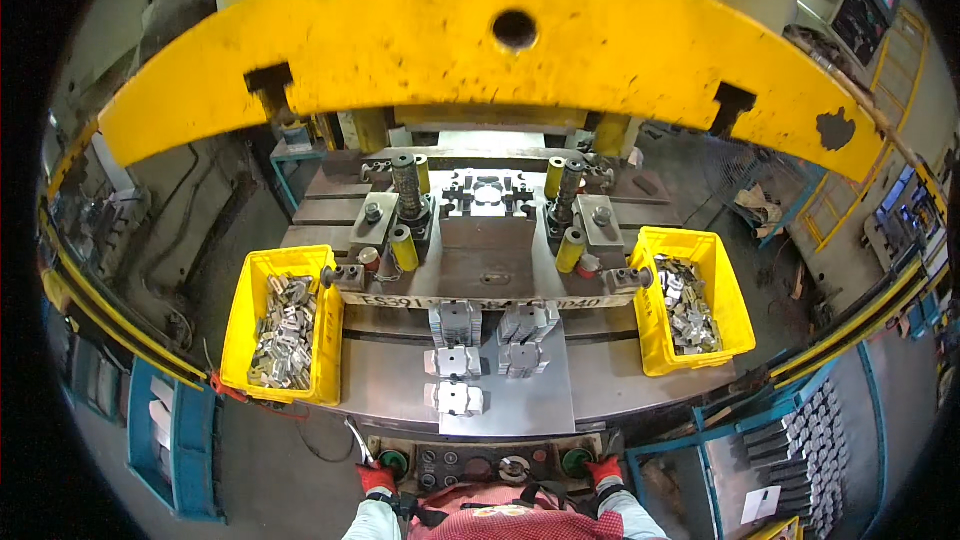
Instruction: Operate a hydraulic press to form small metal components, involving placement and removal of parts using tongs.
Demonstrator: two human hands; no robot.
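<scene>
Two gloved hands at either end of a panel.
The left hand (377,479), in a red glove, sits at the left end of the panel (463,450), just beside a green button (394,462); the right hand (604,471), also red-gloved, is at the right end beside a second green button (577,461). I cannot tell whether either hand is clenched or released, or whether it presses its button. Beyond the panel, stacks of metal parts (454,398) stand on a sheet (540,410), with a die (488,250) farther beyond. Yellow bins of small metal pieces stand beyond the panel, one to its left (328,350), one to its right (655,340). A blue rack (715,460) is right of the panel.
</scene>
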